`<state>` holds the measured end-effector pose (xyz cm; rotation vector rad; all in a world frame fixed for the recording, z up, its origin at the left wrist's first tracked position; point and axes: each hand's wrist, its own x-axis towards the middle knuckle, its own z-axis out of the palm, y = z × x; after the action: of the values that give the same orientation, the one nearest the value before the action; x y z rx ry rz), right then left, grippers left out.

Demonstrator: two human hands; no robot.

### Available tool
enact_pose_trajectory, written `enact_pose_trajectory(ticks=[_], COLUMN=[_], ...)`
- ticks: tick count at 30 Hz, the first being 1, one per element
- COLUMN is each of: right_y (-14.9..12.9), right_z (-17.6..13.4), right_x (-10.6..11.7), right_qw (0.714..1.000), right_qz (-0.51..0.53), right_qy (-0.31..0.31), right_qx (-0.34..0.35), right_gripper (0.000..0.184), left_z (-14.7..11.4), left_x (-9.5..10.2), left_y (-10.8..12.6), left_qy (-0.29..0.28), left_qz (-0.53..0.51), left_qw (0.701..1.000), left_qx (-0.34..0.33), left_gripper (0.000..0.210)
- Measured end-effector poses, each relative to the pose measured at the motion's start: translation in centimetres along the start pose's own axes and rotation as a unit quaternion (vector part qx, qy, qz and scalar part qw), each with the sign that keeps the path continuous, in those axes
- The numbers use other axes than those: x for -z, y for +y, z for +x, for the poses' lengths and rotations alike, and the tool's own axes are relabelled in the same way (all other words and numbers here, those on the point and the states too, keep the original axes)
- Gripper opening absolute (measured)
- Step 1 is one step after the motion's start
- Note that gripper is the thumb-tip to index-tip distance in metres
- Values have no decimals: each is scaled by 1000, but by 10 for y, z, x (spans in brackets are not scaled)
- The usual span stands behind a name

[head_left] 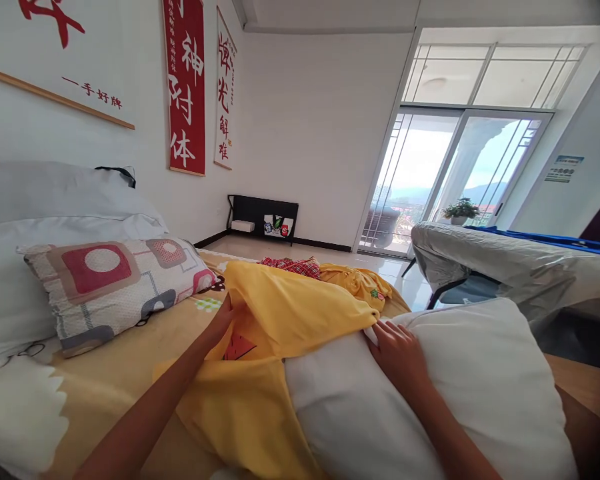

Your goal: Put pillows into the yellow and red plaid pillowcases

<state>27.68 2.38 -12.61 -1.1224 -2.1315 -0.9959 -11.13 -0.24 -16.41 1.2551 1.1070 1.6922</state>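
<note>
A yellow pillowcase (300, 307) is partly around a white pillow (485, 373) lying on the bed before me. Its open side is lifted, showing an orange-red printed patch (239, 347) inside. My left hand (226, 315) grips the raised far-left part of the pillowcase; the cloth hides most of its fingers. At the pillowcase's right corner, beside a small dark snap, my right hand (397, 343) is closed on the yellow edge, its fingers bent and resting against the white pillow. The pillow's right half lies outside the cloth.
A patterned pillow (130, 280) rests on the bed at left, against white bedding (70, 193). Beyond the pillowcase lie red plaid cloth (293, 267) and another yellow cloth (357, 283). A plastic-covered table (510, 257) stands at right, a black rack (263, 213) by the wall.
</note>
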Motion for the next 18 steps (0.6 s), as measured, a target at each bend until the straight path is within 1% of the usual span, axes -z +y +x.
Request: enact_pose_trajectory(ticks=[3,5,7,8,9,11,13,14,16,18], right_y=[-1,-3,-5,-4,-2,8,26,37,55,60], right_z=[-7,-11,-14,-14,-13,-7,9,21,50,86], right_x=[4,8,14,18,24,41,66,81,113,142], right_qw=[1000,999,998,997,997,990,967,952,920,898], right_qz=[10,26,48,61,75,107,149,176,234,287], right_qy=[13,35,48,36,7,-94,-207,-251,-314,-334], right_qx=[2,2,0,2,8,20,24,19,5,-11], right_gripper=[16,16,16,16,17,22,28,32,39,43], left_z=[18,25,23,19,13,-4,-24,-35,-55,-73], left_x=[-27,-40,-50,-54,-57,-61,-60,-59,-52,-44], left_y=[9,15,22,26,28,29,22,16,0,-16], left_qy=[39,40,38,41,47,74,132,172,243,279], left_qz=[-61,-66,-63,-63,-63,-56,-35,-14,38,82], left_qw=[997,997,997,997,997,995,989,982,966,954], left_qx=[10,24,19,12,2,-29,-64,-77,-83,-75], left_gripper=[62,59,56,55,54,52,50,50,51,51])
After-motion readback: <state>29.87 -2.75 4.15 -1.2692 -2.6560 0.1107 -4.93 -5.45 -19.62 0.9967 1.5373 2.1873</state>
